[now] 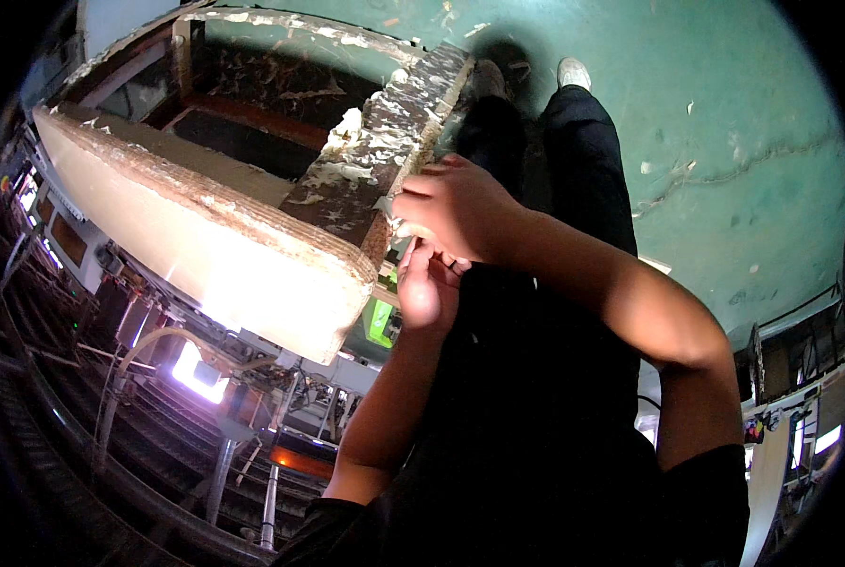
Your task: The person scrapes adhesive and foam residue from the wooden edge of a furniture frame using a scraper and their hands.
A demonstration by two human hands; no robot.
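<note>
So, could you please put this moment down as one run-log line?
left hand: at frame edge | right hand: same edge, farther forward | grips: unclear | frame top: pale flakes | floor: green, pale scraps

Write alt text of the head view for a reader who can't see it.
Bare left hand and right hand, close together at the edge of a dark, white-flecked board on an open, box-like frame with a cream side. Pale scraps litter the green floor.

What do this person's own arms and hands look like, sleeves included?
The left hand and right hand are ungloved, with no watch or bracelet visible at either wrist. Short black sleeves leave both forearms bare. Some fingers are hidden, so rings are uncertain.
</note>
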